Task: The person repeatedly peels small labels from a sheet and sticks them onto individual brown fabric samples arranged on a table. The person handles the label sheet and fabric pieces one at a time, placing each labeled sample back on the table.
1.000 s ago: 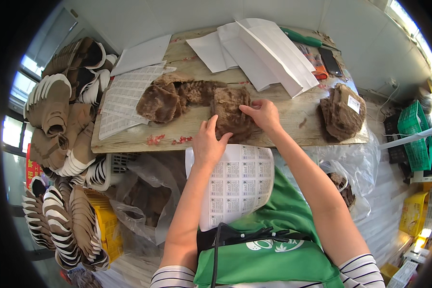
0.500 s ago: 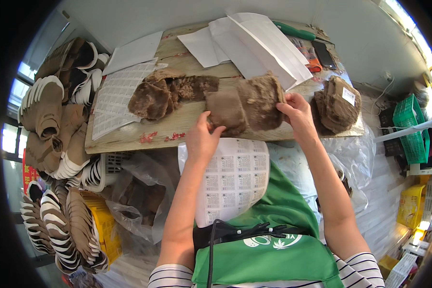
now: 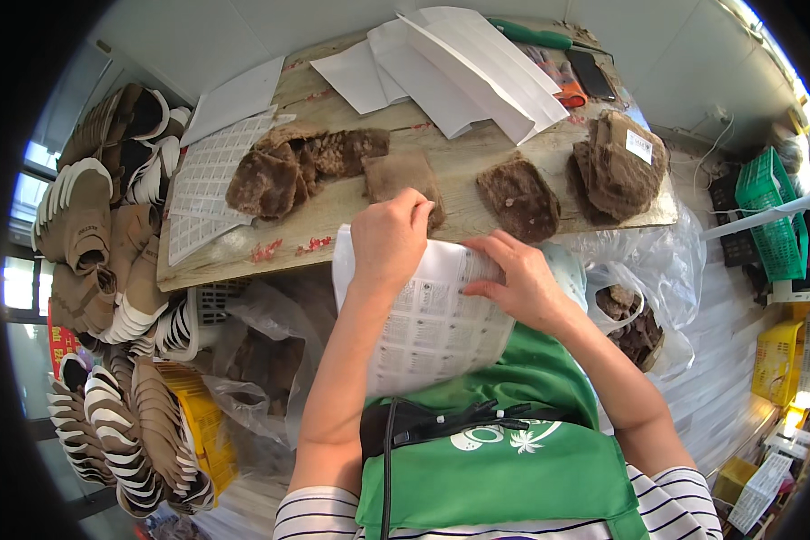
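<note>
A sheet of printed labels (image 3: 414,328) lies over my lap, below the table's front edge. My left hand (image 3: 387,238) is above the sheet's top edge with its fingertips pinched together; what is between them, if anything, is hidden. Just beyond those fingers lies a brown furry piece (image 3: 400,175), partly covered by the hand. Over the sheet's right side is my right hand (image 3: 520,277), thumb and forefinger apart. Another furry piece (image 3: 517,196) rests flat farther right. A stack of furry pieces (image 3: 616,175) bearing a white label (image 3: 639,147) sits at the table's right end.
More furry pieces (image 3: 274,175) and another label sheet (image 3: 207,193) lie on the left of the wooden table (image 3: 288,256). White papers (image 3: 459,76), a green-handled tool (image 3: 531,34) and a phone (image 3: 590,75) are at the back. Stacked shoe uppers (image 3: 81,216) stand left; plastic bags hang below.
My right hand has let go of the right furry piece, now flat on the table, and come down to the label sheet. My left hand has left the other piece, its fingertips now pinched.
</note>
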{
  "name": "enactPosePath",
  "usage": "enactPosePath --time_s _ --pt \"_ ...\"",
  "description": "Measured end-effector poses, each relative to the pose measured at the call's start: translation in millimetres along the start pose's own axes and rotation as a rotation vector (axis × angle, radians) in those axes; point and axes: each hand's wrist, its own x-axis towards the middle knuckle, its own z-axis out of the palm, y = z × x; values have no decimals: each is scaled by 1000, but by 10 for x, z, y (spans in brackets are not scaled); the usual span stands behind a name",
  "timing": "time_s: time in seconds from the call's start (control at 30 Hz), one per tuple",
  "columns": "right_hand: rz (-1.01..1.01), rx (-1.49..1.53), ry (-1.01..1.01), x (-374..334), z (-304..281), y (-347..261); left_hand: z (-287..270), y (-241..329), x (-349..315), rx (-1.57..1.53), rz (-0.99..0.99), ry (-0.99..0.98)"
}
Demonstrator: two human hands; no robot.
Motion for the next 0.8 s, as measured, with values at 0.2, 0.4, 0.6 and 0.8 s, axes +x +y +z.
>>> enactPosePath --time_s 0.2,0.4,0.6,0.8 --pt "1 187 142 -96 61 217 223 168 -244 -40 337 -93" --pt "-244 -91 339 -159 127 258 388 227 -267 -74 108 -214" --pt "-239 -176 407 -179 148 299 478 281 -252 -53 62 -274" --pt "-208 -156 373 -219 133 366 579 251 -273 -122 47 -295"
